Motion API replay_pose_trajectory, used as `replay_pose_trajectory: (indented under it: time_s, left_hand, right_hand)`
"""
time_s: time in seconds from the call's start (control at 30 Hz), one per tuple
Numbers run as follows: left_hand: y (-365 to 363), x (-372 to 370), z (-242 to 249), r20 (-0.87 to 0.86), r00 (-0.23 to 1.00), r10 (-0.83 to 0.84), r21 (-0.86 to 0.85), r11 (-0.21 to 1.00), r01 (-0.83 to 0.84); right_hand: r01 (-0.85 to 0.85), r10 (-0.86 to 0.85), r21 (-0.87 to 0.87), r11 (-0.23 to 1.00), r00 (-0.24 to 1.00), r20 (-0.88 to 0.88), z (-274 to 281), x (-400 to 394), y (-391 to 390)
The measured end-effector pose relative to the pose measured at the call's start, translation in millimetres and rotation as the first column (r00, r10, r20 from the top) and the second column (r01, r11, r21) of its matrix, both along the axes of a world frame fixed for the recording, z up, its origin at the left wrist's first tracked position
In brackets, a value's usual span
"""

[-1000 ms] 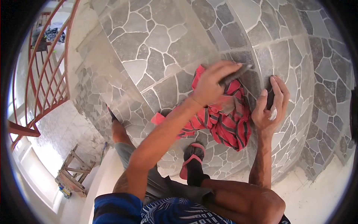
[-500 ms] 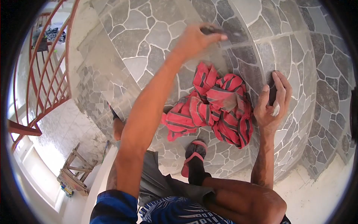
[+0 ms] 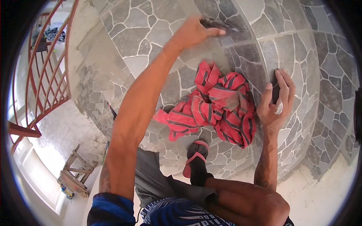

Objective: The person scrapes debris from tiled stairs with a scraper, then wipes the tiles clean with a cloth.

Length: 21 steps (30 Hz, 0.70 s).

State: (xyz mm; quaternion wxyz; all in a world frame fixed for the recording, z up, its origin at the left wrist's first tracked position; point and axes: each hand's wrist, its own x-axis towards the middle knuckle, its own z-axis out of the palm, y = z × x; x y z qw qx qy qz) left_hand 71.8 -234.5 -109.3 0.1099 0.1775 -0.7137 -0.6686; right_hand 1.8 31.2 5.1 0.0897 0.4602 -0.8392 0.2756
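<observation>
My left hand grips a flat dark tool, its fingers behind it and the thumb in front, over the grey stone-patterned surface near the step edge. To the right, my right hand rests against the light-jointed stone surface, fingers bent round a dark object that I cannot make out. A white smear shows on one of its fingers. Between and below the hands lies a crumpled red cloth with dark stripes, close beside the right wrist.
My foot in a pink-strapped sandal stands below the cloth. A reddish metal railing rises at the far left. Below it is a small wooden stand on the floor. A raised stone edge curves past the cloth.
My left hand has shifted slightly left and up with the dark tool. The cloth's left end now reaches further left. My right hand stays in nearly the same place.
</observation>
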Motion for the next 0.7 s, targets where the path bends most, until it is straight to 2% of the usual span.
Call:
replay_pose_trajectory:
  time_s: [0.03, 0.13, 0.23, 0.33, 0.43, 0.53, 0.63, 0.7]
  left_hand:
    - [-5, 0, 1, 0.029, 1.000, -0.012, 0.018, 1.000, 0.012]
    - [6, 5, 4, 0.087, 0.994, -0.071, -0.138, 0.987, 0.083]
    - [-9, -1, 7, 0.096, 0.995, -0.018, -0.088, 0.996, 0.026]
    - [6, 0, 3, 0.025, 0.997, -0.078, -0.083, 0.993, 0.080]
    - [-1, 3, 0, 0.052, 0.999, 0.013, -0.176, 0.984, -0.004]
    - [-10, -2, 6, 0.038, 0.996, -0.081, -0.013, 0.997, 0.081]
    - [7, 6, -4, 0.060, 0.994, -0.095, -0.138, 0.985, 0.103]
    - [-7, 1, -5, 0.015, 0.999, -0.041, -0.041, 0.998, 0.042]
  right_hand:
    - [0.000, 0.000, 0.004, 1.000, 1.000, -0.002, -1, 0, 1]
    - [0.000, 0.000, -0.001, 1.000, 1.000, -0.015, 0, 2, -2]
    - [-0.012, 0.012, -0.001, 1.000, 1.000, -0.024, -2, -1, 0]
    - [0.005, -0.005, 0.008, 1.000, 1.000, -0.002, 0, 1, -1]
    - [-0.008, 0.008, 0.009, 1.000, 1.000, -0.004, 1, 1, -1]
    - [-0.021, 0.021, 0.021, 1.000, 0.999, -0.035, 1, -1, 0]
    - [0.021, -0.021, 0.009, 1.000, 1.000, -0.003, 3, 5, -4]
    - [-0.001, 0.001, 0.020, 1.000, 1.000, -0.025, 2, 0, -2]
